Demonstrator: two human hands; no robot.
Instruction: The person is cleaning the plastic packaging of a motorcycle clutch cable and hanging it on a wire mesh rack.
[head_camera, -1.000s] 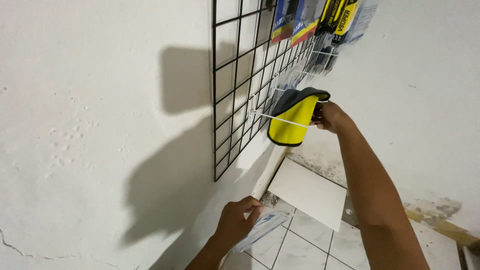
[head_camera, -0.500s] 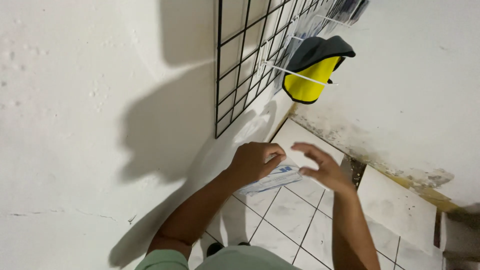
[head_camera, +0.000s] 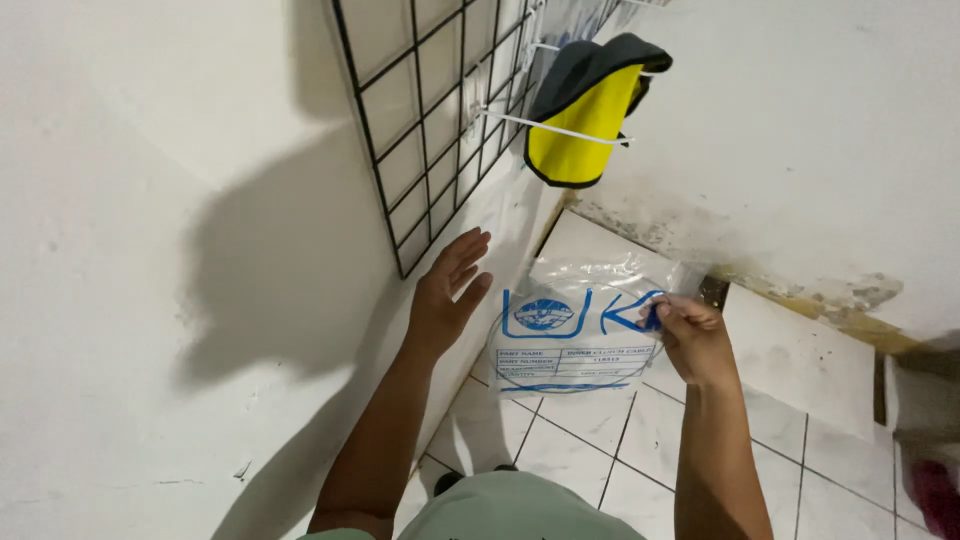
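Head view, looking down along a white wall (head_camera: 150, 200) toward a tiled floor (head_camera: 600, 450).

Right hand (head_camera: 688, 335), right of centre: fingers curled, thumb and forefinger pinching the upper right edge of a clear plastic bag (head_camera: 575, 335). Bag held up flat in mid-frame, above the floor tiles, blue printing and a label panel facing the camera. Top of bag crumpled, lower edge hanging free.

Left hand (head_camera: 448, 295), centre left: open, fingers spread and pointing up toward the upper right, palm turned to the bag. Just beside the bag's left edge, not touching it as far as visible. Nothing held.

Upper centre: black wire grid panel (head_camera: 430, 120) against the wall, slanting from top centre down to mid-frame. White hook (head_camera: 550, 128) sticking out from the grid, carrying a yellow and black pouch-like item (head_camera: 585, 110) at the upper right of centre. Exact kind of item not clear.

Large shadow of arm and body on the wall, left half. Lower wall at right stained and flaking. Pale green shirt at the bottom edge. Red object (head_camera: 935, 495) at the lower right corner, blurred.
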